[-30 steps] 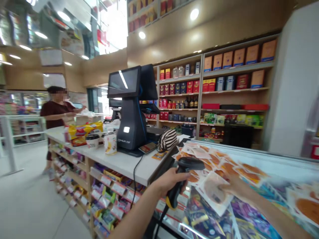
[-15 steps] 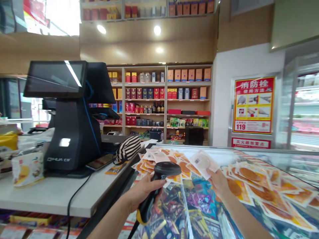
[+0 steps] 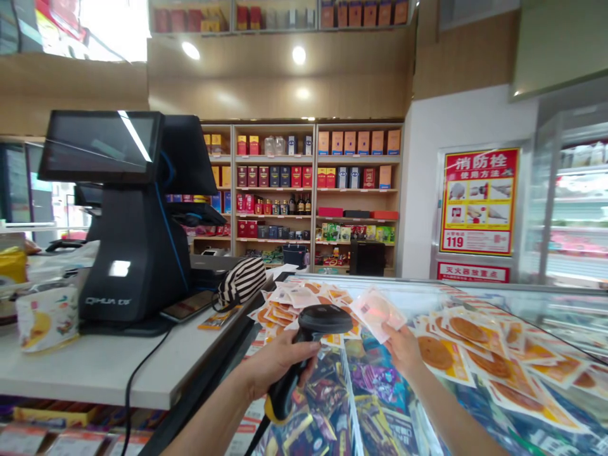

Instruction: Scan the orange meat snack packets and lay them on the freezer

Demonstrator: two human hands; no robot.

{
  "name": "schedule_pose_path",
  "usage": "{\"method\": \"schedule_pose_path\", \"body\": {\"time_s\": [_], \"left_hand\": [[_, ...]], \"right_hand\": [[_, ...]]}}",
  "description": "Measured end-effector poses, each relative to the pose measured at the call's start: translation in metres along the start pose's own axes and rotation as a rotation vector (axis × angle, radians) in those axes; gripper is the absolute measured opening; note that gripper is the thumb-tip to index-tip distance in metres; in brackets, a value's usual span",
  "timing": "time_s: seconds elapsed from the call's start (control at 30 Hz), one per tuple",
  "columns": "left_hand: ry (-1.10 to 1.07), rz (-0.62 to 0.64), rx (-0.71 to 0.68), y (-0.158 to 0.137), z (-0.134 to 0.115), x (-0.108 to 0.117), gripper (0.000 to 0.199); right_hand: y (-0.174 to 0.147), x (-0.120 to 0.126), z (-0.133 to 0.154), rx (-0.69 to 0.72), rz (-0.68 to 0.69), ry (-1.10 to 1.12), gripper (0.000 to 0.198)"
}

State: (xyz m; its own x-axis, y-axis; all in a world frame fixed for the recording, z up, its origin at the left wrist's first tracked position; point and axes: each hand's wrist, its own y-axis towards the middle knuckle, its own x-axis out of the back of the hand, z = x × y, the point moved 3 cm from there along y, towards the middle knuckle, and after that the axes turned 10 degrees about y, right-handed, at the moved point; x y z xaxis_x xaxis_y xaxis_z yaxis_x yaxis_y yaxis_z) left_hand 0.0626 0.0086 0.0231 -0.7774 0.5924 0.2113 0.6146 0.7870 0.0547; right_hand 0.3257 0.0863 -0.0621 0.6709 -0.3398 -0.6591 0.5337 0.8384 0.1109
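My left hand is wrapped round the handle of a black and yellow barcode scanner. The scanner's head points to the right, towards a flat white packet. My right hand pinches that packet by its lower right edge, and a reddish glow shows on its face. More packets with round orange-brown pieces pictured or showing through lie in a pile behind the scanner. A second pile of them spreads to the right of my right hand. Both piles rest on the glass top of a case filled with colourful wrapped goods.
At the left a black point-of-sale terminal stands on a white counter, its cable hanging over the front edge. Beside it lie a phone and a striped pouch. Shelves of boxes and bottles line the back wall.
The packet in my right hand has moved slightly left, closer to the scanner, and a reddish glow now shows on it. The scanner has shifted slightly right.
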Motion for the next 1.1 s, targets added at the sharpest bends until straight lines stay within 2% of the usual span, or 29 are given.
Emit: {"method": "schedule_pose_path", "body": {"time_s": [0.23,0.37,0.8,0.97,1.1], "left_hand": [[-0.013,-0.04,0.018,-0.003,0.003,0.004,0.028],[-0.024,-0.031,-0.021,-0.004,0.002,0.002,0.027],[-0.062,-0.038,0.041,-0.001,0.009,0.005,0.031],[-0.108,0.018,-0.011,-0.004,0.005,0.002,0.034],[-0.115,-0.003,-0.013,-0.007,0.001,0.005,0.036]], "right_hand": [[-0.004,-0.002,0.0,-0.013,-0.007,0.015,0.046],[-0.004,-0.005,-0.005,-0.016,-0.025,0.014,0.044],[-0.01,-0.013,-0.011,-0.043,0.068,0.025,0.043],[-0.011,-0.014,-0.015,-0.051,0.092,0.025,0.04],[-0.012,-0.014,-0.018,-0.07,0.104,0.028,0.038]]}}
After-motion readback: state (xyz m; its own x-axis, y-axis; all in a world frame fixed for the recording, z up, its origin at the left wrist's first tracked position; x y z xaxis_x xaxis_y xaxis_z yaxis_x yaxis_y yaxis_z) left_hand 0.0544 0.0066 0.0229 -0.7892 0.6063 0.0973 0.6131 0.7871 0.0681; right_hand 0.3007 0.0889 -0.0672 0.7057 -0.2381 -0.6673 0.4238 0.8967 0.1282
